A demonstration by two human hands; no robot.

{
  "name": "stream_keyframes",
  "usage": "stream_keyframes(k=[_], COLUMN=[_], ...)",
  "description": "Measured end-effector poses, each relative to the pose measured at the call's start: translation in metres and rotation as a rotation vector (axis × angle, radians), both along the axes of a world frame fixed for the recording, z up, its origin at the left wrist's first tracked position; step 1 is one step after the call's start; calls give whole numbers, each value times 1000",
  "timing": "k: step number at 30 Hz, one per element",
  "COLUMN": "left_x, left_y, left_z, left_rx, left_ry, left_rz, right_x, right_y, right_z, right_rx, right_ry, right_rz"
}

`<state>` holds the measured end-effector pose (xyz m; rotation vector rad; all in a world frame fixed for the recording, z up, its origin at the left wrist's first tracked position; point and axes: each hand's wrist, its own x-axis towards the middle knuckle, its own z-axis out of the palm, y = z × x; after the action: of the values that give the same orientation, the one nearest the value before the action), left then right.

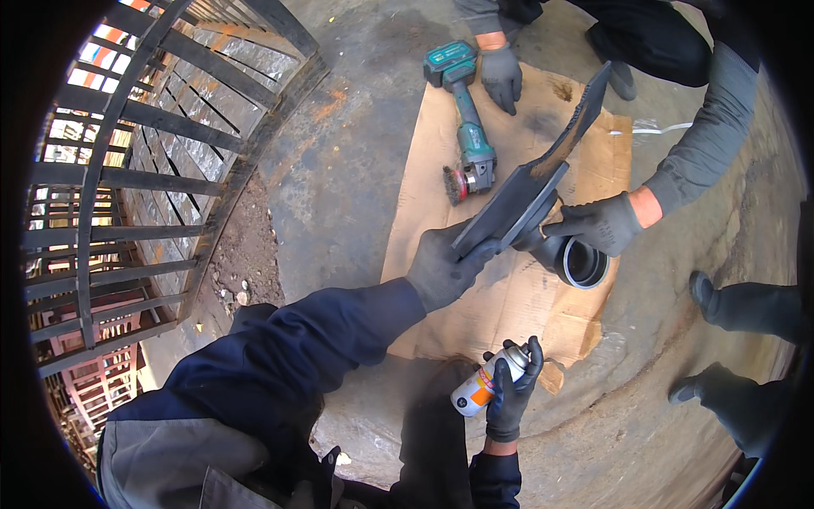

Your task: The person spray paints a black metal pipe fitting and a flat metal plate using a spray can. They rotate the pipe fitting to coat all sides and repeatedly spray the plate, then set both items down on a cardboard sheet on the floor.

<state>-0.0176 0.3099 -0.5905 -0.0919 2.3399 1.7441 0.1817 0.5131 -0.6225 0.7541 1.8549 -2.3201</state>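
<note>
My left hand (448,267), in a dark grey glove, is closed around the near end of a black metal part (502,204). A long curved plate with a jagged edge rises from this part toward the far right. Beneath it is a round, hollow black fitting (585,262); how the two join is partly hidden. A co-worker's gloved hand (600,225) touches the part beside that fitting. Lower down, my gloved right hand (512,397) grips a white and orange spray can (485,383), tilted, with fingers around its top.
Flattened cardboard (424,204) lies under the work. On it rests a teal cordless grinder (469,119) with a wire brush, next to the co-worker's other hand (502,78). Black metal bars (170,180) stand at the left. Another person's legs (755,316) show at the right.
</note>
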Motion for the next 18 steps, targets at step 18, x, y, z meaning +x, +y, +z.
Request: stream_keyframes(k=[18], left_x=[-2], left_y=[-4], left_z=[-7], left_rx=[90], left_ry=[-50], left_rz=[6], right_x=[-92], right_y=[8], right_z=[57], right_rx=[134], right_ry=[80], right_rz=[-101])
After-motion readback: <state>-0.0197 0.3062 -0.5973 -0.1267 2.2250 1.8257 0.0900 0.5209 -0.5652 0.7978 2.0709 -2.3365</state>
